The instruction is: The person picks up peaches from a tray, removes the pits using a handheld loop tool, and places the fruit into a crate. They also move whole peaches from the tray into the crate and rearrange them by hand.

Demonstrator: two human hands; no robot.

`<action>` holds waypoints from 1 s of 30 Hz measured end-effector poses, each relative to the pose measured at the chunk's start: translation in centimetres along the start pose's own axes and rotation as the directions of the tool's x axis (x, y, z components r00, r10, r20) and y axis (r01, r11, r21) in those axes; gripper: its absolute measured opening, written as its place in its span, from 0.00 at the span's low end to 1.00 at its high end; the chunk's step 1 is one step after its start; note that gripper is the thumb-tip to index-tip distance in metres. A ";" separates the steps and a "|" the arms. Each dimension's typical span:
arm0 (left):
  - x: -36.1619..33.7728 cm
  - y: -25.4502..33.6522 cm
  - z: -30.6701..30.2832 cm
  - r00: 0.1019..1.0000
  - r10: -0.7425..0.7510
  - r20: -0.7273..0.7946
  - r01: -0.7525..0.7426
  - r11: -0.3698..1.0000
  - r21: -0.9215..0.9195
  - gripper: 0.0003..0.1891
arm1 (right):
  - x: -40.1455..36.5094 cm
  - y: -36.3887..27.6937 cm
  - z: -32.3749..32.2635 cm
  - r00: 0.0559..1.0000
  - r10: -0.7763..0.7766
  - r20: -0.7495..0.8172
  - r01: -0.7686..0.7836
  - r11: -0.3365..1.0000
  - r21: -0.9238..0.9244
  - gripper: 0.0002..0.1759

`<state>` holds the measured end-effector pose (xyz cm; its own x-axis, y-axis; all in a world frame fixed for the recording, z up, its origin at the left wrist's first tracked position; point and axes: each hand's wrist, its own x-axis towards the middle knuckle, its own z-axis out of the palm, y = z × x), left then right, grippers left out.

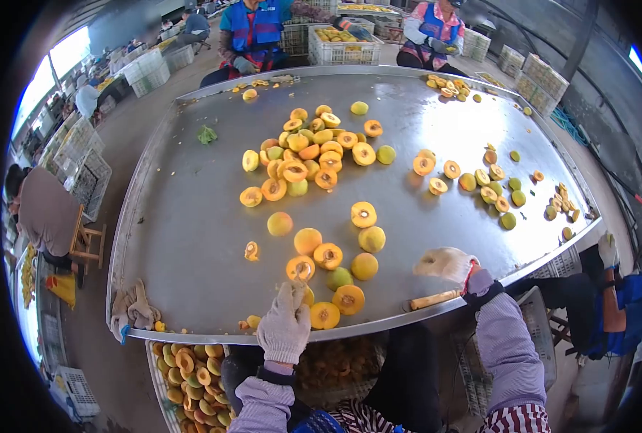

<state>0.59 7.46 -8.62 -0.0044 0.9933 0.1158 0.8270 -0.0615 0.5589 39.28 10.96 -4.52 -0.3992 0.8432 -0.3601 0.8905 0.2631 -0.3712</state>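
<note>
My left hand point(285, 325), in a pale knitted glove, has its fingers bunched together at the table's near side. The fingertips meet the lower edge of a yellow peach half point(300, 268); whatever they grip is hidden. Close by lie a halved peach point(324, 315), another half point(348, 299) and a greenish peach point(339, 278). My right hand point(447, 265), also gloved, hovers over the table's right part with the fingers pointing left, blurred. Below it, a wooden handle point(434, 299) lies at the near edge.
The metal table point(213, 238) has a raised rim. Peaches point(306, 151) are heaped mid-table, more point(490, 187) to the right. Used gloves point(135, 310) lie at the near left corner. A crate of peach halves point(191, 382) stands below. Co-workers point(256, 36) sit across and a person point(624, 303) at right.
</note>
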 end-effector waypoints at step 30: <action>0.6 -0.3 0.0 0.991 0.110 0.076 -0.117 0.989 0.088 0.31 | 30.7 -4.4 -4.6 0.783 -0.193 -0.591 -0.081 0.911 -0.405 0.17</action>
<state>0.32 8.11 -8.72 0.1295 0.9850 0.1142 0.8678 -0.1683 0.4675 24.11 37.83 -10.04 -0.3558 0.8868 0.2951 0.9317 0.3611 0.0382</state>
